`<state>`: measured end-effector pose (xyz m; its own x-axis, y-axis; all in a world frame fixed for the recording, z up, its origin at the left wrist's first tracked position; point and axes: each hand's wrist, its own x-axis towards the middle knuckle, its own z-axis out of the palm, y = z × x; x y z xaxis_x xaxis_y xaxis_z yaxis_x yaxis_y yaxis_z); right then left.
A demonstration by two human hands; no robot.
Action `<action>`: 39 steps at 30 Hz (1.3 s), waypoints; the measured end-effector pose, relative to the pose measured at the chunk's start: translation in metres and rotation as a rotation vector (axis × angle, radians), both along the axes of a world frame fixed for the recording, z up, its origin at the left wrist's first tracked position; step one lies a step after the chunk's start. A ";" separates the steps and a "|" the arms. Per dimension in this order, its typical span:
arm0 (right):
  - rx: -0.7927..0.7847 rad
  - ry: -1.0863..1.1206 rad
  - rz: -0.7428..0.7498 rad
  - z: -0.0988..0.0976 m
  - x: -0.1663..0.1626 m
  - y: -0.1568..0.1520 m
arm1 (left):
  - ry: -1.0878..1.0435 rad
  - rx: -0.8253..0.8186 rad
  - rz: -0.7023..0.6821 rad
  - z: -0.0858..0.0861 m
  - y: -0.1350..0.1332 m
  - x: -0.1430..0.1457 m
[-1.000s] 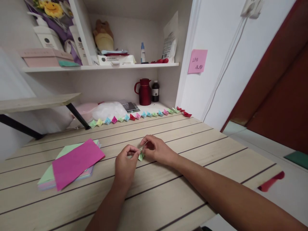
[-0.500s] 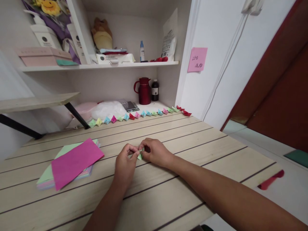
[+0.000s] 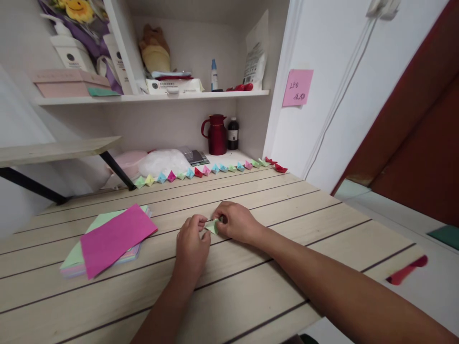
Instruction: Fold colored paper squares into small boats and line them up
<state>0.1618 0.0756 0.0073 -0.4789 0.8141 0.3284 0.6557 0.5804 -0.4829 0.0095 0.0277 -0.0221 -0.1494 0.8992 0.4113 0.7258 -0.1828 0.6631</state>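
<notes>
A small folded piece of light green paper (image 3: 212, 226) lies between my two hands, low over the wooden table (image 3: 251, 267). My left hand (image 3: 191, 246) pinches its left side with curled fingers. My right hand (image 3: 236, 222) pinches its right side with fingertips pressed together. Most of the paper is hidden by my fingers.
A stack of coloured paper sheets (image 3: 107, 239), pink on top, lies to the left. A row of several small folded paper boats (image 3: 208, 171) lines the table's far edge. Behind stand a red jug (image 3: 216, 134), a dark bottle (image 3: 233, 134) and a white bag (image 3: 163, 162). A pink note (image 3: 297, 87) hangs on the wall.
My hands have stayed together on the green paper, sinking slightly toward the table as the fingers worked the fold. The camera shifted a little.
</notes>
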 end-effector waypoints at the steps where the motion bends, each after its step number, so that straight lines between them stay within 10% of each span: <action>1: 0.008 -0.016 0.005 -0.001 0.000 0.000 | 0.014 0.001 -0.004 0.000 -0.001 0.000; 39: -0.066 -0.225 0.081 0.012 0.010 0.000 | 0.210 -0.110 -0.098 0.009 -0.007 -0.004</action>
